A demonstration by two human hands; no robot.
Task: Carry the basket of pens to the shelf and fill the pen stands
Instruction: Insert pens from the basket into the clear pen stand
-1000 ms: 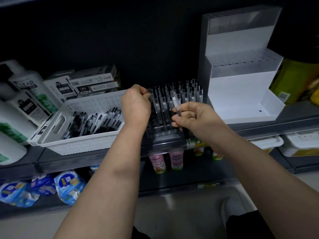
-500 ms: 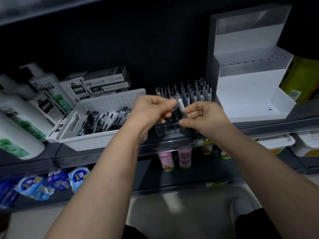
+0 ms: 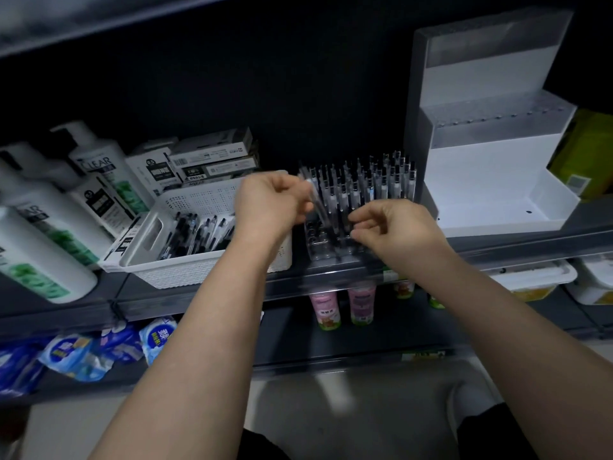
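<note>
A white perforated basket stands on the shelf, with several black-and-clear pens lying in it. To its right is a clear pen stand; its back rows are full of upright pens and its front holes are bare. My left hand pinches the upper end of one tilted pen over the stand's front left. My right hand hovers over the stand's front right with curled fingers; blur hides whether it holds anything.
A tall white and clear tiered stand without pens is at the right. White shampoo bottles and pen boxes crowd the left and back. The grey shelf edge runs below, with small bottles on the lower shelf.
The pen went from my right hand's fingers to my left hand's pinch. My hands met at the pen, then drew slightly apart, and the right hand sank toward the stand's front.
</note>
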